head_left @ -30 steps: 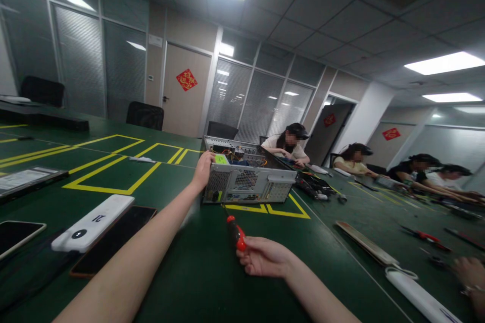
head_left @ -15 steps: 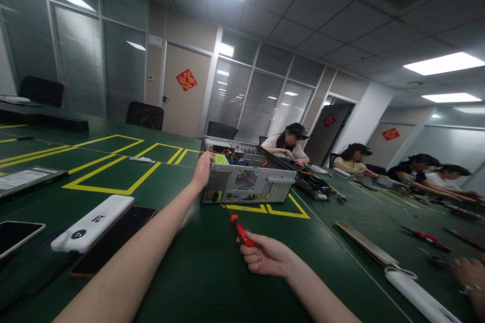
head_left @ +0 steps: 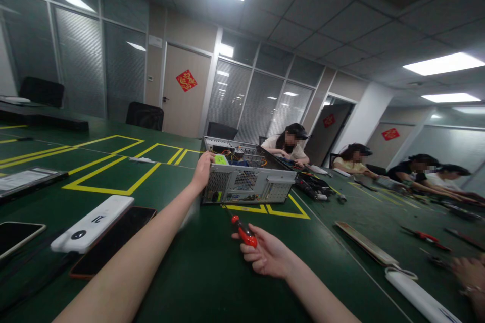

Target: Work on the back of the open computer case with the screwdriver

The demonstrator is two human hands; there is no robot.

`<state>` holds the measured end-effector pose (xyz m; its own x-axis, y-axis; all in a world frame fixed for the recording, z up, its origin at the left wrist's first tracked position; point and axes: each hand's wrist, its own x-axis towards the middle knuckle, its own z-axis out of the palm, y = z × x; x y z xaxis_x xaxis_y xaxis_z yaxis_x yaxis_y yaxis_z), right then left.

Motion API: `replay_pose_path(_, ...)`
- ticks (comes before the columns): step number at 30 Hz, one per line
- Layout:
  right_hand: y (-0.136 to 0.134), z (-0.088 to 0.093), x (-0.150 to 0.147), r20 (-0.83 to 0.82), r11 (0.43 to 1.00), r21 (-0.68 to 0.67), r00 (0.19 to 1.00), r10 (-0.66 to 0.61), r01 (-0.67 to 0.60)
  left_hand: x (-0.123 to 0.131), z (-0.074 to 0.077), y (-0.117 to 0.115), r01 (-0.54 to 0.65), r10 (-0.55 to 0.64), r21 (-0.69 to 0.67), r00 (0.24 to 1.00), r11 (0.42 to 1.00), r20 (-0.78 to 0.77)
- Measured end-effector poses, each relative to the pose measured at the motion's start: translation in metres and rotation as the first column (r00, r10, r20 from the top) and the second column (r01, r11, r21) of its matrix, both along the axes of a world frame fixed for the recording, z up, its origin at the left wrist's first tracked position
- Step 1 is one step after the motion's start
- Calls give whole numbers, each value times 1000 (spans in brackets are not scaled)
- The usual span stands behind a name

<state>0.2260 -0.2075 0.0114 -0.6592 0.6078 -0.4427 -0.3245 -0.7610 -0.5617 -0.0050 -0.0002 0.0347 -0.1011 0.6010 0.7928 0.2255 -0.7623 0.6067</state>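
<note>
Head view. Case lies on its side on the green table, open top up, perforated rear panel facing the camera, straight ahead and beyond both hands. Left hand is the nearer one to it: in contact at the near-left upper corner, fingers hooked over the rim and out of sight, grasp looks closed on the edge, arm stretched out full. Right hand sits lower and closer to the body, apart from the case, with bare table between. It has the screwdriver by the butt of the red handle, pinched at the fingertips; the other fingers are loosely curled, palm partly open. Long axis of the screwdriver runs away from the hand, forward and to the left, the dark shaft pointing at the lower left corner of the rear panel. Tip is just beside the case's bottom edge; contact cannot be told. Other people work further along the table to the right.
</note>
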Motion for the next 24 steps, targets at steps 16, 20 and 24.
replay_pose_path(16, -1, -7, -3, 50, 999, 25, 998, -27, 26, 1, 2, -2, 7, -6, -14, 1000, 1000, 23)
replay_pose_path(20, 0, -8, -3, 106, 998, 52, 994, -31, 26, 1, 1, -2, 12, -11, -20, 999, 1000, 34)
replay_pose_path(24, 0, -7, -3, 134, 996, 54, 988, -72, 65, 1, 0, 0, 7, -6, -18, 1000, 1000, 29)
